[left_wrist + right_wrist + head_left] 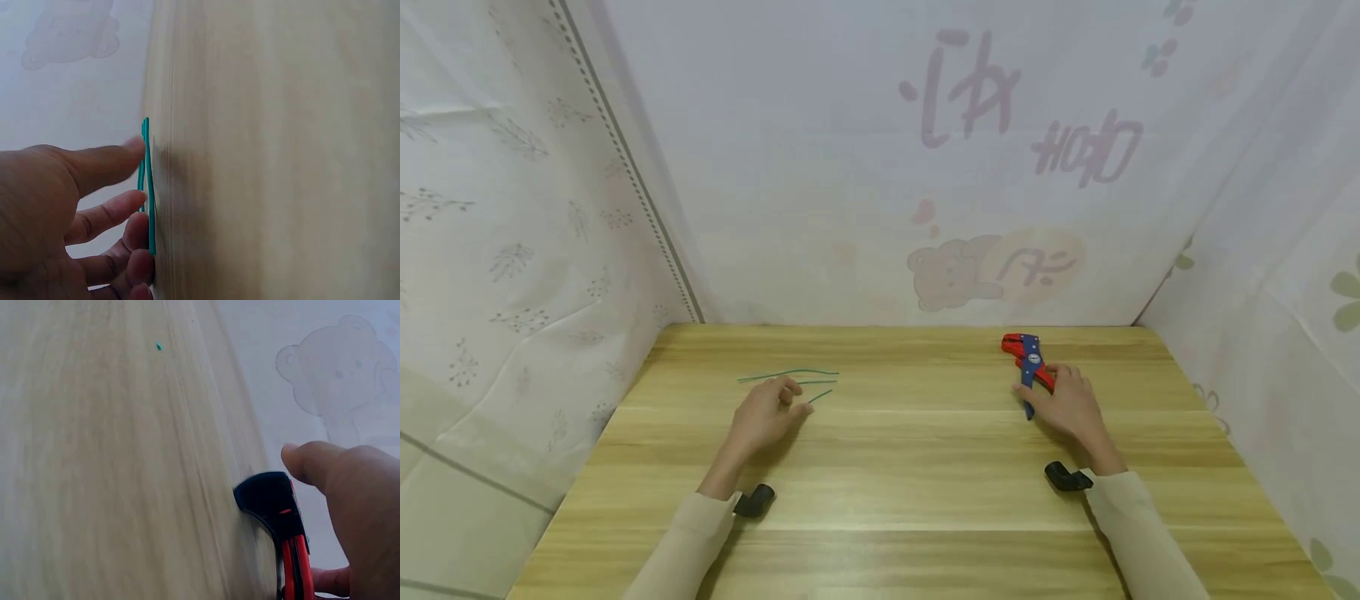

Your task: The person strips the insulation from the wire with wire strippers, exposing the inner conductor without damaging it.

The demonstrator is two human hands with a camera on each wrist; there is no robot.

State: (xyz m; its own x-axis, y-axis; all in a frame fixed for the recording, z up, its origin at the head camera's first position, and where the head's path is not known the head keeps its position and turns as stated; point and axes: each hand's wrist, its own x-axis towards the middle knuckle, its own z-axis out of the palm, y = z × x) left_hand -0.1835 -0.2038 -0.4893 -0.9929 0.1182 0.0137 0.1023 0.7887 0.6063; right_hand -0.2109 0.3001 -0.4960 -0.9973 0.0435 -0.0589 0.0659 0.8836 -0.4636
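Several thin green wires (797, 371) lie on the wooden table at the left. My left hand (769, 410) hovers over them, its thumb and fingers apart, nearest the short wire (822, 395). In the left wrist view, the thumb tip and fingertips come close to a green wire (150, 194); firm contact cannot be made out. At the right lies a wire stripper (1033, 360) with red and blue parts. My right hand (1070, 406) is at its handles, thumb and fingers spread to either side. The right wrist view shows the thumb clear of the handle (299, 562).
The wooden table (910, 467) meets a white printed curtain (820, 208) along its back edge. More patterned cloth (527, 250) hangs at the left and right sides. A black wrist piece (756, 501) sits at each sleeve cuff.
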